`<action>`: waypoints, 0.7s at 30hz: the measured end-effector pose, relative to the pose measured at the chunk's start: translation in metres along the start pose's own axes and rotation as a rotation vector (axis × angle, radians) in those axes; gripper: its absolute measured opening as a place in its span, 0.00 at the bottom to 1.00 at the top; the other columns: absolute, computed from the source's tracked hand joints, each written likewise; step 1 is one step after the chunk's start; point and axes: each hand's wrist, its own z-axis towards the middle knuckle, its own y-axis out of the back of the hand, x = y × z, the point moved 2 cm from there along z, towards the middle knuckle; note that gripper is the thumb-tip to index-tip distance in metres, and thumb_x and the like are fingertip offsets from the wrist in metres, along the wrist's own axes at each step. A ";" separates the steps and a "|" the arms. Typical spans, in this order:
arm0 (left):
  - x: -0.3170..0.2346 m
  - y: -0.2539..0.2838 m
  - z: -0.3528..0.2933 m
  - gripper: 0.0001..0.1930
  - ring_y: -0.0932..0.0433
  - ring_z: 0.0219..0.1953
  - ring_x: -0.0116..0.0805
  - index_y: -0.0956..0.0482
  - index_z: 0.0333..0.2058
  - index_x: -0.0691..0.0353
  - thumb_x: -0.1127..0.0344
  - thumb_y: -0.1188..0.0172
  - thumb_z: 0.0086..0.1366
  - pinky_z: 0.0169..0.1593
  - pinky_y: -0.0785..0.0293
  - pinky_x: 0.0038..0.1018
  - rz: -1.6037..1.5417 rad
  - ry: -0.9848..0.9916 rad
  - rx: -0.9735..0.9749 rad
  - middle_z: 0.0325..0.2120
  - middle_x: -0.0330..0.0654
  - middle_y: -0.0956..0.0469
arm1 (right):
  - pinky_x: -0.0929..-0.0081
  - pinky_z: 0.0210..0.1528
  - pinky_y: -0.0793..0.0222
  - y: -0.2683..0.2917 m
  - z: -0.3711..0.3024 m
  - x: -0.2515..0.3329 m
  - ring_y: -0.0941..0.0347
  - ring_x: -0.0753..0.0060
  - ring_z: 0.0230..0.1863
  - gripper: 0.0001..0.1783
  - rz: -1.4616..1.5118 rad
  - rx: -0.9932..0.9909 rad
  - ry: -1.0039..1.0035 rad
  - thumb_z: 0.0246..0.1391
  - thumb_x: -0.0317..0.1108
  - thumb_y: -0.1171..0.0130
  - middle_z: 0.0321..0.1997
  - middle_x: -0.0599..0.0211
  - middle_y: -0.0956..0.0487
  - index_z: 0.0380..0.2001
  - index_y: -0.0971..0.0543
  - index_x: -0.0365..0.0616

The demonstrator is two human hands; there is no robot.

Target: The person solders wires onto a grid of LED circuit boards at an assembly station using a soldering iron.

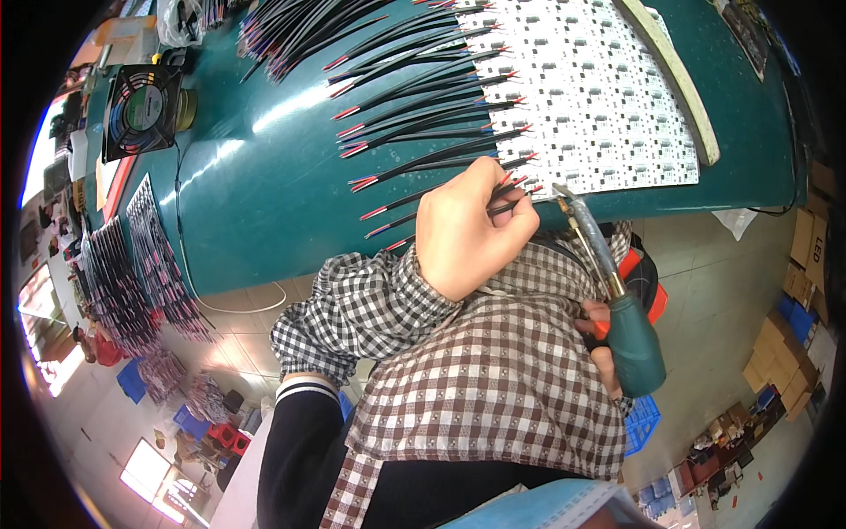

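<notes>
My left hand is closed at the near edge of the table, thumb and fingers pinching a black cable with stripped, red-tipped wires. Its wire ends lie at the near left edge of a white sheet of circuit boards. Along the sheet's left side, several more black cables lie in a row, their ends on the boards. My right hand grips a soldering iron with a green handle, partly hidden behind it. The iron's tip points up-left, close to the sheet's near edge and the held wires.
A pale curved bar rests along the sheet's right side. More black cables are heaped at the far left. A small black fan stands on the green table, with cable bundles hanging at its left edge. Cardboard boxes stand at right.
</notes>
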 end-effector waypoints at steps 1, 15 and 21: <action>-0.001 0.000 0.000 0.09 0.27 0.25 0.16 0.28 0.27 0.69 0.74 0.35 0.53 0.29 0.28 0.17 0.000 0.000 0.000 0.22 0.39 0.21 | 0.67 0.51 0.24 -0.001 0.000 0.001 0.23 0.60 0.49 0.34 0.000 0.000 0.000 0.51 0.34 0.32 0.46 0.52 0.22 0.56 0.34 0.27; -0.001 -0.003 -0.005 0.11 0.26 0.21 0.16 0.29 0.26 0.66 0.73 0.33 0.52 0.24 0.29 0.17 0.159 -0.182 -0.128 0.20 0.39 0.22 | 0.65 0.50 0.23 0.000 0.005 0.008 0.23 0.56 0.49 0.34 -0.029 0.034 0.028 0.52 0.34 0.33 0.44 0.49 0.22 0.56 0.34 0.25; -0.002 -0.003 -0.003 0.10 0.22 0.25 0.19 0.29 0.26 0.67 0.74 0.34 0.52 0.27 0.24 0.19 0.109 -0.076 -0.064 0.21 0.41 0.21 | 0.65 0.47 0.22 0.006 0.007 0.002 0.21 0.56 0.45 0.30 -0.181 0.103 0.203 0.51 0.36 0.33 0.44 0.50 0.22 0.51 0.30 0.25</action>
